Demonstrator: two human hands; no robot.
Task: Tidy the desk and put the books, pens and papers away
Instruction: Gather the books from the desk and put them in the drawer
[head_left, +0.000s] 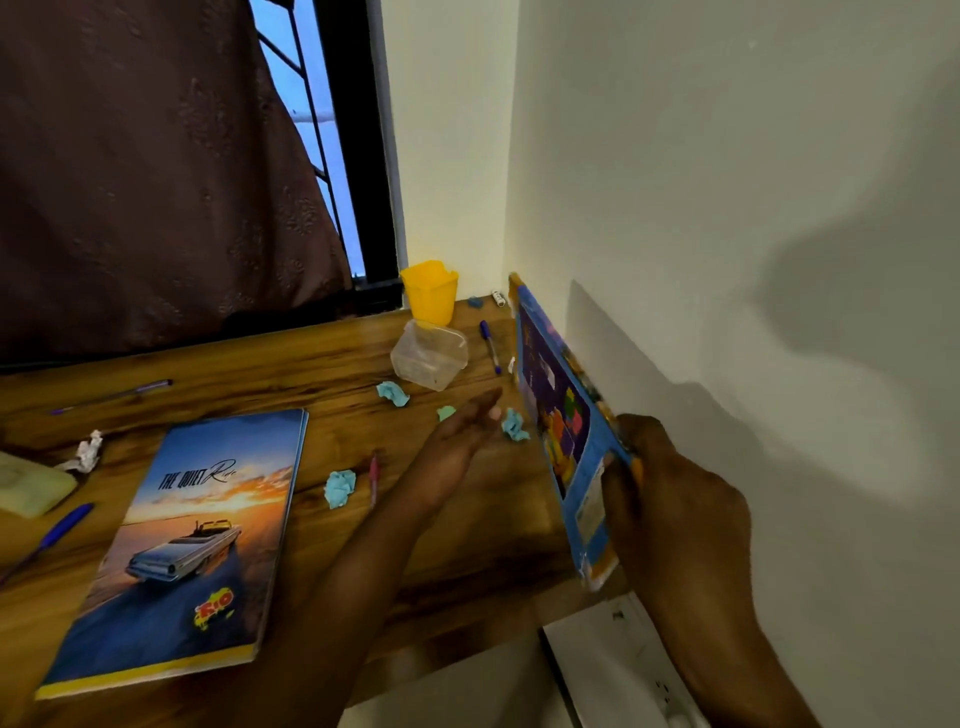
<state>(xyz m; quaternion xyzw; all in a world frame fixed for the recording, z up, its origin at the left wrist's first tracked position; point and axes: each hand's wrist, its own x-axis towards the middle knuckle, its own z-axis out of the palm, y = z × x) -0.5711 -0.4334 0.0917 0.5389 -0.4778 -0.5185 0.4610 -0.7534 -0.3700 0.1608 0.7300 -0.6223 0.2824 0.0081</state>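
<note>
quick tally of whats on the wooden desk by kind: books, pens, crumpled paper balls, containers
books: 2, flat car-cover notebook and blue picture book gripped on edge by the right hand
pens: 4
crumpled paper balls: 6, 5 blue, 1 white
containers: 2, yellow plastic cup and clear plastic tub
total: 14

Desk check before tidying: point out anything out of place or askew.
Crumpled blue paper scraps litter the desk, and a white wad lies at its left. Pens lie loose, one beside the clear tub, which looks tipped by the yellow cup. The right hand grips a blue book stood on edge near the wall.
</note>
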